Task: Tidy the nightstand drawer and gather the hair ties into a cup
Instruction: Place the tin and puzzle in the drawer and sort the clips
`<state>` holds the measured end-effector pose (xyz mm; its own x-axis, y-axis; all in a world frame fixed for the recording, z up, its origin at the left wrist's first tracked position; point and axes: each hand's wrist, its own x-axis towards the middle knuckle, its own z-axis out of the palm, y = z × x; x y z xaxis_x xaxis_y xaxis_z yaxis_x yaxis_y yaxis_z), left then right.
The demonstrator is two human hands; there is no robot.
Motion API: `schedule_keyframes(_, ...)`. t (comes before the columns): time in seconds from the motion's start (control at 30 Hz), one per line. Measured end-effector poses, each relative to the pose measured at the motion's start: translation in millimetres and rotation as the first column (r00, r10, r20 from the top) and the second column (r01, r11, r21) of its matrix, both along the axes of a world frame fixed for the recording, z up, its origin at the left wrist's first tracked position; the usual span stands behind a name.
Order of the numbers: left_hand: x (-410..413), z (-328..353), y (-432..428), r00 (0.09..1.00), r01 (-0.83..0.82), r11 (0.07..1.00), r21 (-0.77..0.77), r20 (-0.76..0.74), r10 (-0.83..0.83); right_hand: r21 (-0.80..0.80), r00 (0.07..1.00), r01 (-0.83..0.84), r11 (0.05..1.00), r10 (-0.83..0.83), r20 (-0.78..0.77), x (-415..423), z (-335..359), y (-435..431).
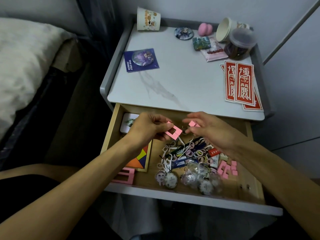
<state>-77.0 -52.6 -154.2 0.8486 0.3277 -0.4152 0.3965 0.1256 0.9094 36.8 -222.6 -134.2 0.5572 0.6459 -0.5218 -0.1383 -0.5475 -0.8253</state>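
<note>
The nightstand drawer [190, 200] is pulled open below the grey top. Above its back part, my left hand [147, 129] pinches a pink square-frame block [173, 133]. My right hand [207, 129] pinches a smaller pink block [194, 124] just to the right of it. A tangle of small hair ties [195, 153] in pastel colours lies in the drawer's middle, under my right wrist. Two paper cups stand at the back of the top: one printed cup upside down [148, 19] at the left and one lying on its side [225, 31] at the right.
In the drawer lie more pink blocks [226, 168], a pink frame piece [125, 175], a tangram tray [140, 161], round badges [170, 181] and a card [129, 122]. The top holds red paper cards [240, 84], a badge pack [141, 59] and a lidded jar [239, 44]. A bed [26, 66] stands left.
</note>
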Motion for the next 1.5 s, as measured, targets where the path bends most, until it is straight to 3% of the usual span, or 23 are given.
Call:
schedule_keyframes(0.07, 1, 0, -1, 1.0, 0.005, 1.0, -0.029, -0.002, -0.005, -0.014, 0.989, 0.027, 1.0, -0.025, 0.143, -3, 0, 0)
schedule_keyframes(0.37, 1, -3, -3, 0.997, 0.068, 0.996, -0.066, -0.025, -0.07, 0.083, 0.928, 0.018, 0.996, -0.047, 0.368, -10, -5, 1)
schedule_keyframes(0.53, -2, -4, -8, 0.994, 0.102, 0.984, -0.146, -0.033, -0.108, -0.015, 0.844, -0.122, 0.992, 0.111, 0.525, -17, -13, 8)
schedule_keyframes(0.63, -2, -4, -8, 0.996, 0.079, 0.984, -0.161, -0.036, -0.086, -0.028, 0.831, -0.148, 0.989, 0.139, 0.538, -21, -16, 9)
schedule_keyframes(0.73, -2, -4, -8, 0.997, 0.058, 0.982, -0.178, -0.04, -0.067, 0.062, 0.859, -0.03, 0.998, -0.006, 0.512, -20, -13, 8)
schedule_keyframes(0.9, -2, -2, -10, 0.998, 0.04, 0.971, -0.236, -0.032, -0.049, 0.223, 0.956, 0.111, 0.969, -0.165, 0.243, -22, -10, 8)
schedule_keyframes(0.97, -3, -1, -10, 0.998, 0.033, 0.965, -0.26, -0.036, -0.044, 0.219, 0.957, 0.135, 0.966, -0.184, 0.224, -23, -12, 8)
schedule_keyframes(1.23, -2, 0, -10, 0.999, 0.003, 0.953, -0.302, -0.043, -0.017, 0.13, 0.846, 0.032, 0.991, -0.096, 0.525, -25, -15, 9)
schedule_keyframes(1.5, -4, 0, -9, 0.999, -0.029, 0.97, -0.242, -0.04, 0.02, 0.087, 0.741, -0.047, 0.995, -0.024, 0.671, -27, -12, 8)
